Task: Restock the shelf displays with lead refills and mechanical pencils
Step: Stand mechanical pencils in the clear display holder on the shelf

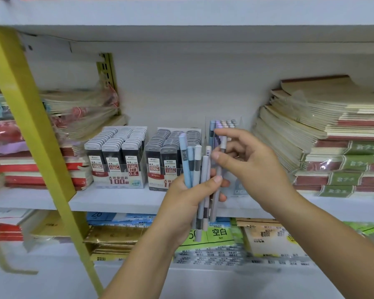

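White shop shelf (121,200), wall-backed, with a yellow upright (30,117) slanting across the left. Two lead refill boxes stand side by side mid-shelf, the 0.5 box (117,160) on the left and the 0.7 box (166,156) just right of it. Both are packed with upright refill cases.

The pencil display (225,124) stands just right of the 0.7 box, with rows of pastel caps showing at the top. The rest is behind the hands.

Left hand (181,203) is in front of the shelf edge, fingers and thumb wrapped around a bundle of mechanical pencils (194,165) held roughly upright – blue, grey and lilac barrels, caps up, tips below the palm.

Right hand (257,167) is just beside the bundle, in front of the display. Its thumb and forefinger pinch a single grey pencil (223,145) whose lower end runs down alongside the bundle. The other fingers are loosely curled and hold nothing.

Stacked notebooks (337,134) are on the right of the shelf, wrapped book stacks (30,169) on the left. Paper packs (220,233) are on the shelf below – labels blurred.
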Demonstrator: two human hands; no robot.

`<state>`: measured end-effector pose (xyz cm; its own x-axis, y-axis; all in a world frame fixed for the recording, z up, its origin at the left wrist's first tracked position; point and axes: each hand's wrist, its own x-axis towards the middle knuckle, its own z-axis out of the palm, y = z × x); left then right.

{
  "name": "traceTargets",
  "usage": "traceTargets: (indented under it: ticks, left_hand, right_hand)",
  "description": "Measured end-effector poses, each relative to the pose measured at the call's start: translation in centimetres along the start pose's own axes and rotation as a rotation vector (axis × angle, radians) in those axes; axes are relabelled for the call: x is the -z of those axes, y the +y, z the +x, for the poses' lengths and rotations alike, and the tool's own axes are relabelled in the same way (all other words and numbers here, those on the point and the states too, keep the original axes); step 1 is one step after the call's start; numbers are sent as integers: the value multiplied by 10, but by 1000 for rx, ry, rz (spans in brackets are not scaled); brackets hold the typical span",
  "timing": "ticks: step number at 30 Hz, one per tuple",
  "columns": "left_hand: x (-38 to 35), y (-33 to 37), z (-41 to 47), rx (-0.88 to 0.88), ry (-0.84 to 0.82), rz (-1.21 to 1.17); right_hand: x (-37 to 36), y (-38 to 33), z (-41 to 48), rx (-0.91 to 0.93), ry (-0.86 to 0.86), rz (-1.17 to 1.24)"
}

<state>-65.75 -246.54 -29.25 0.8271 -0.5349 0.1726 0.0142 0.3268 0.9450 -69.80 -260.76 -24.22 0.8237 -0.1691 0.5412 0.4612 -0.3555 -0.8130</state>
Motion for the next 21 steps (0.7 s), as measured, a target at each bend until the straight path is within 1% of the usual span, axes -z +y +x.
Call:
traceTargets:
  ticks: [3, 6, 10, 13, 16, 17, 19, 21]
  left_hand:
    - [0, 0, -1, 0, -17, -31]
    - [0, 0, 0, 29, -34, -29]
    - [0, 2, 3, 36, -33, -28]
    - [-1, 3, 6, 26, 12, -9]
    - [2, 3, 8, -5, 66, 70]
    - [3, 2, 9, -20, 82, 92]
    - [4, 0, 10, -36, 94, 106]
    - [2, -2, 12, -33, 79, 106]
  right_hand:
    - [6, -2, -1, -51, 41, 136]
    - [11, -5, -1, -49, 64, 224]
    - [19, -7, 0, -31, 95, 229]
    - [28, -13, 6, -12, 123, 180]
    - [51, -22, 19, 111, 259, 117]
    - [59, -23, 25, 159, 292, 45]
    - [68, -19, 35, 207, 295, -144]
    - [68, -7, 43, 174, 240, -272]
